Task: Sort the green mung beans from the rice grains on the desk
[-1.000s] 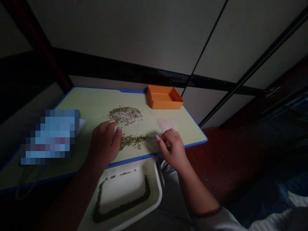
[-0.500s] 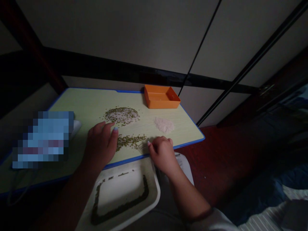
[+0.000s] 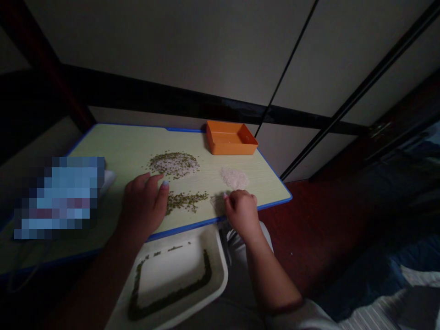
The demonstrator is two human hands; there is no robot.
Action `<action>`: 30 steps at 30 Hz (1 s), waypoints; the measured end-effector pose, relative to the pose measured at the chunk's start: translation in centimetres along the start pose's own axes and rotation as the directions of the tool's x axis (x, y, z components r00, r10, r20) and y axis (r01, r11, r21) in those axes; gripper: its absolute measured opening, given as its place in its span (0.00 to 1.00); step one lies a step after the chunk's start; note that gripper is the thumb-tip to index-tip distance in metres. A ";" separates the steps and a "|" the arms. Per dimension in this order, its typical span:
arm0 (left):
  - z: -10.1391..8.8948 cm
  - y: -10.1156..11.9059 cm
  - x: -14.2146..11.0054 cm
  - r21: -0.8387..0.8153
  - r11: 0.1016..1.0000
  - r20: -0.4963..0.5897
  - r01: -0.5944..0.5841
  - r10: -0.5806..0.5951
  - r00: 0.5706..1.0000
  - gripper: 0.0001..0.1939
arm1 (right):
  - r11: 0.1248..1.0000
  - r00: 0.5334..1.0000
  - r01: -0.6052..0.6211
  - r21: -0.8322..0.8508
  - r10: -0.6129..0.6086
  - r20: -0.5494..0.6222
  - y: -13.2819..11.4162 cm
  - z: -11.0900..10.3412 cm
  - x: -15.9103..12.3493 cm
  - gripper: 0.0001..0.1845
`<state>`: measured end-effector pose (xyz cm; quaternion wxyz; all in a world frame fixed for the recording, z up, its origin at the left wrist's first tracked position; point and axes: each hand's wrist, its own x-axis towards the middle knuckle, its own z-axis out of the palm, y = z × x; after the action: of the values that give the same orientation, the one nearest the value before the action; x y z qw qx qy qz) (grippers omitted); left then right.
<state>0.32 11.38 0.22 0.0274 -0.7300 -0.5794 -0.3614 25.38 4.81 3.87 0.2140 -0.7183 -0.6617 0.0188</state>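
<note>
In the head view, the right hand (image 3: 242, 211) has shifted a little to the right since the previous frame and is now just below the heap of pale grains (image 3: 233, 177). Its fingers are curled and a faint, see-through shape shows beside the thumb; whether they grip it I cannot tell. The left hand (image 3: 142, 204) has barely moved: palm down, fingers loosely bent, it covers the left end of a strip of green grains (image 3: 187, 200) at the frame's centre, and what lies under the palm cannot be seen. Above the strip, a mixed heap of green and pale grains (image 3: 173, 163) looks unchanged.

An orange box (image 3: 233, 149) sits at the far edge of the blue-edged surface (image 3: 117, 142). A white tray (image 3: 225, 270), dark green grains lining its sides, is at bottom centre, partly behind the left forearm. The blue package (image 3: 65, 188) at left is pixelated, its print unreadable.
</note>
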 end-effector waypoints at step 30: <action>1.1 -1.0 -0.3 0.037 0.998 -0.087 -0.055 0.058 0.995 0.30 | 0.968 0.957 0.185 0.167 -0.217 0.194 1.0 -1.0 2.6 0.14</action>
<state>0.01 11.97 -1.17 0.0755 -0.7290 -0.5629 -0.3822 27.00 6.99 5.11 0.1957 -0.6233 -0.7472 0.1216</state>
